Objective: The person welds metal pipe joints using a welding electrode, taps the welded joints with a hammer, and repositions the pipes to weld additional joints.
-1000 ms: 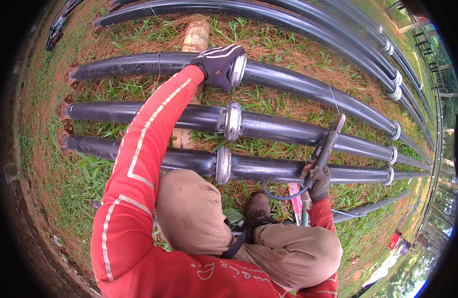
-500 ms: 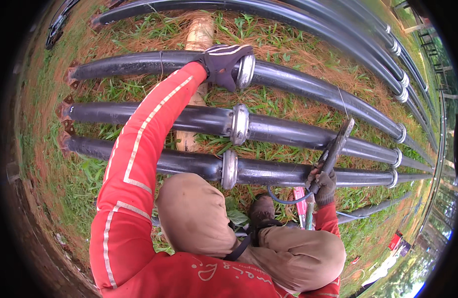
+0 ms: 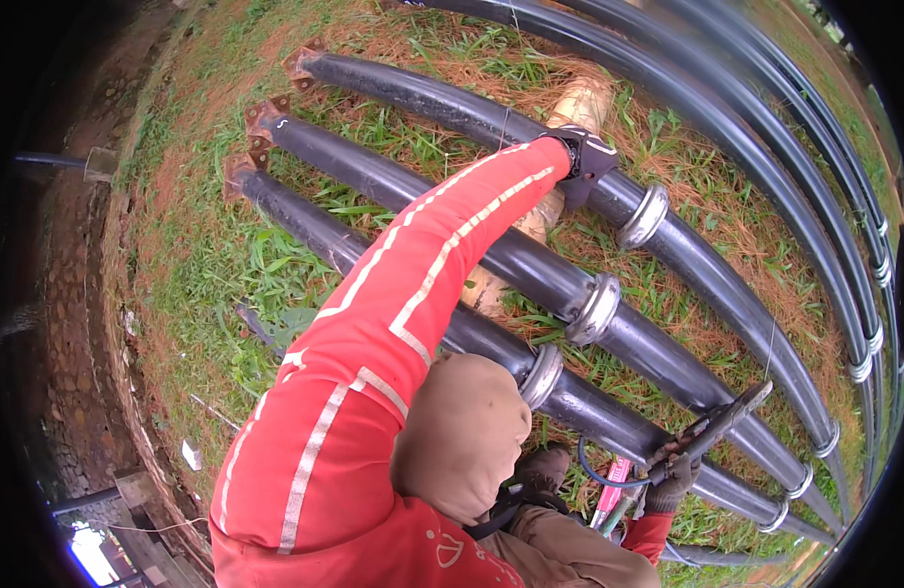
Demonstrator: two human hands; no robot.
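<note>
My left hand [image 3: 587,165], in a dark glove, curves over the farthest of three near black steel poles [image 3: 423,90], just left of its silver collar [image 3: 644,218]. Its fingers are partly hidden behind the pole. My right hand [image 3: 671,482], in a grey-brown glove, grips a dark welding electrode holder [image 3: 715,427] above the nearest pole [image 3: 609,419]. From the holder's tip a thin electrode [image 3: 771,345] sticks up, and a blue cable [image 3: 591,470] loops by its handle. A red-and-white pack [image 3: 611,492] sits beside my right hand.
A pale log [image 3: 581,103] lies crosswise beneath the poles. More long black poles [image 3: 766,137] run along the far right. Rusty base plates [image 3: 303,65] cap the poles' left ends. Grass and dry needles cover the ground; a stone-paved channel [image 3: 84,323] lies at left.
My view has turned to the left, so the poles now slant down to the right. My left hand has slid off the collar, leftward along the pole. The right hand still grips the electrode holder.
</note>
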